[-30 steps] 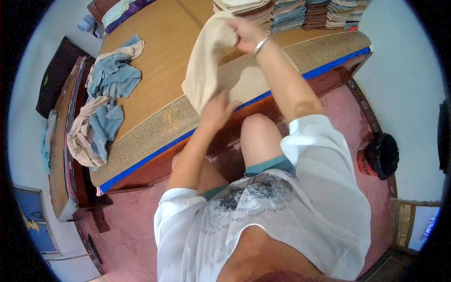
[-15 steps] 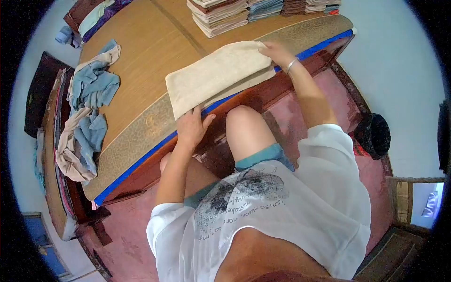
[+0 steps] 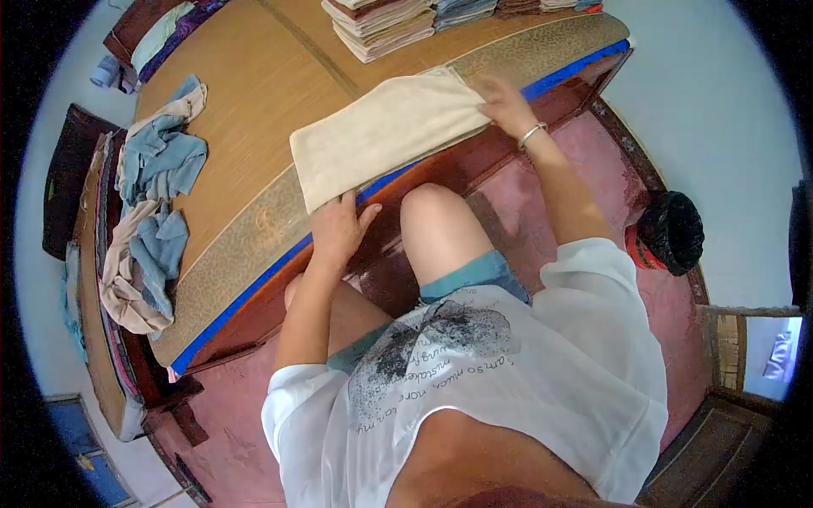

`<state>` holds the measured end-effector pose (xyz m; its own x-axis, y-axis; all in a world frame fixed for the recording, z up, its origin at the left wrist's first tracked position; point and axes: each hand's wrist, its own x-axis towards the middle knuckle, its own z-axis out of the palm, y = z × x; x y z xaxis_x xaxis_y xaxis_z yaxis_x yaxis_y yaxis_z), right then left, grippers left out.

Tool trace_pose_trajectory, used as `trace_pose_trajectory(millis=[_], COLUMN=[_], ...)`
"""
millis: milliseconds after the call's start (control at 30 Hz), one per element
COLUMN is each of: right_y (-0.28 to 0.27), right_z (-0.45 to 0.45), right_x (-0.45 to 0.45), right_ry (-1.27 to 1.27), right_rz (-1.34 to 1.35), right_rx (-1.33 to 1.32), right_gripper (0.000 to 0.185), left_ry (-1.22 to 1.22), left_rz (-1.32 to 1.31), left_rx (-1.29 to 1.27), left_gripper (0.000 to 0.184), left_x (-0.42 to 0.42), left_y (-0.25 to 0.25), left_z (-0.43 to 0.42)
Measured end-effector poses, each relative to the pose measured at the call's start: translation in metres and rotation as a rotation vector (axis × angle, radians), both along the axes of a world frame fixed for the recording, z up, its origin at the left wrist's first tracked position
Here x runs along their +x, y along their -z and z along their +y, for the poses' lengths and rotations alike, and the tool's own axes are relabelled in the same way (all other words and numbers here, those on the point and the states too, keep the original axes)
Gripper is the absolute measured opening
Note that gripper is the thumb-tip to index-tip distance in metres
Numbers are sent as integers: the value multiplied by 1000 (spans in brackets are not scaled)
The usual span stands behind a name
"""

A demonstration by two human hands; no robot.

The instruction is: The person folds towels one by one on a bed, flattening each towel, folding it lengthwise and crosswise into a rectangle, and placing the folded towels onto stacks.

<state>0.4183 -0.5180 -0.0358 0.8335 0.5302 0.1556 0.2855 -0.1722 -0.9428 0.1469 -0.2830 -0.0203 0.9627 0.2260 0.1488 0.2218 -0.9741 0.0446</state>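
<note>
A cream folded cloth [image 3: 385, 131], which looks like a towel, lies along the near edge of a wooden mat [image 3: 254, 110]. My left hand [image 3: 337, 230] is at the cloth's lower left corner. Its fingertips are partly hidden at the cloth's edge, and the thumb stands out to the side. At the right end of the cloth is my right hand [image 3: 508, 110], a bracelet on its wrist. Its fingers are apart and smeared by motion, with the thumb side touching the cloth's edge.
Stacks of folded cloths [image 3: 381, 30] stand at the back of the mat. Crumpled blue and beige cloths [image 3: 161, 161] lie on the left. A bin with a black bag [image 3: 669, 233] stands on the floor to the right. My knee [image 3: 436, 220] is close to the mat's edge.
The right end of the cloth now lies flatter, its lower layer mostly covered. My right hand has loosened from the corner and moved slightly downward. My left hand keeps its place at the cloth.
</note>
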Motion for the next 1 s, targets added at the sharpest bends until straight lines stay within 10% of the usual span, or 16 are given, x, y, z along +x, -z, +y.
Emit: trace_pose_trajectory(millis=[333,500,1000], right_y=[26,31,41], right_z=[-5,-9,3], right_x=[-17,-31,-37], right_ry=[321,160,282], right_rz=[-199,445,542], right_rx=[-291,91,241], right_gripper=[35,29,26], left_ry=[238,196,111], left_rz=[-253,-367,-308], left_rx=[-39,-65,160], left_gripper=[41,28,28], left_x=[-14,-37,-53], left_y=[-18,-22,-25], left_z=[-11,0,35])
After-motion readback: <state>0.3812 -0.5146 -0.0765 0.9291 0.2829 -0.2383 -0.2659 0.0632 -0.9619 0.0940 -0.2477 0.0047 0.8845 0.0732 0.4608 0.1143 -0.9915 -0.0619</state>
